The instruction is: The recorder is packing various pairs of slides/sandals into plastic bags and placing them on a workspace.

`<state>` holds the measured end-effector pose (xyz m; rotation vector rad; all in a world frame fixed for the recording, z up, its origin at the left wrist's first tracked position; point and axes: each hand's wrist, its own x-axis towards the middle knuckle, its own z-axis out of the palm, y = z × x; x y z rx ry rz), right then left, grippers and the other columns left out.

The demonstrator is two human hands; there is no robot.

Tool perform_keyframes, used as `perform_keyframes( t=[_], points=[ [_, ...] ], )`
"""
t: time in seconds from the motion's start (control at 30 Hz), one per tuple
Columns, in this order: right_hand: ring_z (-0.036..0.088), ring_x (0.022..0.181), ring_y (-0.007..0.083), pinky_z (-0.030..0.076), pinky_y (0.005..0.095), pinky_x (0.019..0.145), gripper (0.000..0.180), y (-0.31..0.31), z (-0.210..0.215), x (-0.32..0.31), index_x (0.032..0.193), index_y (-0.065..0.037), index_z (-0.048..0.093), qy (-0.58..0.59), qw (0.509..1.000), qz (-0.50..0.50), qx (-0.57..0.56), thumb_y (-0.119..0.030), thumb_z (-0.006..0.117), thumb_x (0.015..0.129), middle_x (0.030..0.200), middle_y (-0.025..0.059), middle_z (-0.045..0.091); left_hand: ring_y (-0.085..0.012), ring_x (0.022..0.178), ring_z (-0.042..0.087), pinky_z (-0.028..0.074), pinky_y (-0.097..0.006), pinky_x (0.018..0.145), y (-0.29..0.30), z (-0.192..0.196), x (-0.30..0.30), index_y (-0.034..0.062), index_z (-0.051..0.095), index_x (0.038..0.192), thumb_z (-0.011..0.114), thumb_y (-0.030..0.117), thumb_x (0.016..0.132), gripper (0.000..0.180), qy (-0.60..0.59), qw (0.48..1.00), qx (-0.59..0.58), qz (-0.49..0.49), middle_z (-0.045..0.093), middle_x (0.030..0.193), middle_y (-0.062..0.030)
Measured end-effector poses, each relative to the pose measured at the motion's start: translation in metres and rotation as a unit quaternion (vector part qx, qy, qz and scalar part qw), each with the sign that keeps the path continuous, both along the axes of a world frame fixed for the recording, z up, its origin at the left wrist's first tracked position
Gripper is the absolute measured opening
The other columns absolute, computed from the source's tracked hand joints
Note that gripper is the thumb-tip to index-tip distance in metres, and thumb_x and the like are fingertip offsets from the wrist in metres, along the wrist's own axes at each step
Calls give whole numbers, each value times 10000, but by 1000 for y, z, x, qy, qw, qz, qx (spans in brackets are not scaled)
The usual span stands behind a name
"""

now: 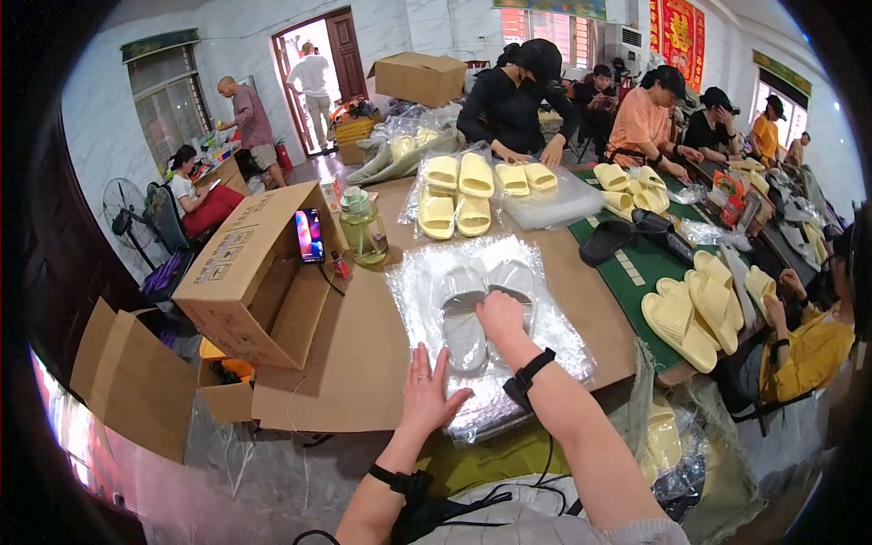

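A pair of light grey slippers (465, 338) lies side by side on a stack of clear plastic bags (427, 272), toes pointing away from me. Between the two slippers my right hand (504, 320) is closed, gripping at the inner edge of a slipper; its fingertips are partly hidden. My left hand (427, 391) rests flat at the near left edge of the bags, fingers apart, holding nothing. Both wrists wear black bands. Whether the slippers are inside the top bag I cannot tell.
Bagged yellow slippers (456, 195) lie beyond the bags. Left stand a green-tinted bottle (363, 232), a lit phone (310, 236) and an open carton (259, 272). A green mat (627, 300) at right bears yellow slippers (695, 313). A person in black (513, 109) works opposite.
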<state>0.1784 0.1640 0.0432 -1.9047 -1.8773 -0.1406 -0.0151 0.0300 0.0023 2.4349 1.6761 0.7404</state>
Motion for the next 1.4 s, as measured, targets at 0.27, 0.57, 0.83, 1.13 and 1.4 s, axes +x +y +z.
perform_keyframes(
  t=[0.27, 0.57, 0.83, 1.13, 1.4],
  points=[
    [715, 796, 360, 568, 484, 723, 191, 10, -13, 13, 839, -51, 675, 89, 996, -17, 11, -240, 646, 843, 828, 188, 718, -444, 1511, 165, 157, -506, 1227, -1, 7, 5, -32, 159, 1571, 697, 607, 838, 1111, -4, 999, -37, 4, 139, 1620, -320],
    [727, 811, 313, 583, 424, 724, 208, -18, -5, 30, 892, -28, 658, 20, 999, -25, 16, -229, 679, 844, 864, 139, 712, -438, 1512, 174, 156, -513, 1226, 0, -2, 1, -55, 205, 1555, 635, 667, 852, 1096, 22, 999, -29, 10, 179, 1615, -315],
    [720, 850, 351, 575, 451, 751, 156, 14, -7, 26, 914, -35, 662, 50, 998, -28, -28, -166, 620, 840, 890, 165, 716, -442, 1508, 182, 172, -537, 1212, 4, -2, 3, 18, 306, 1548, 638, 655, 858, 997, 17, 1000, -13, -6, 181, 1619, -305],
    [639, 792, 441, 506, 545, 707, 145, -43, -15, 72, 848, -20, 592, 143, 985, 85, 47, -158, 578, 807, 808, 220, 656, -457, 1492, 203, 195, -525, 1206, -4, 0, 1, 4, 340, 1529, 659, 605, 872, 946, 20, 1000, -9, -6, 195, 1611, -315],
    [644, 771, 401, 514, 490, 691, 133, -195, 15, 157, 865, -9, 587, 188, 981, 35, 10, -134, 597, 820, 808, 214, 645, -487, 1483, 208, 210, -550, 1201, 0, 2, 1, 2, 340, 1530, 680, 562, 866, 932, 46, 999, -28, 8, 192, 1610, -318]
  ],
)
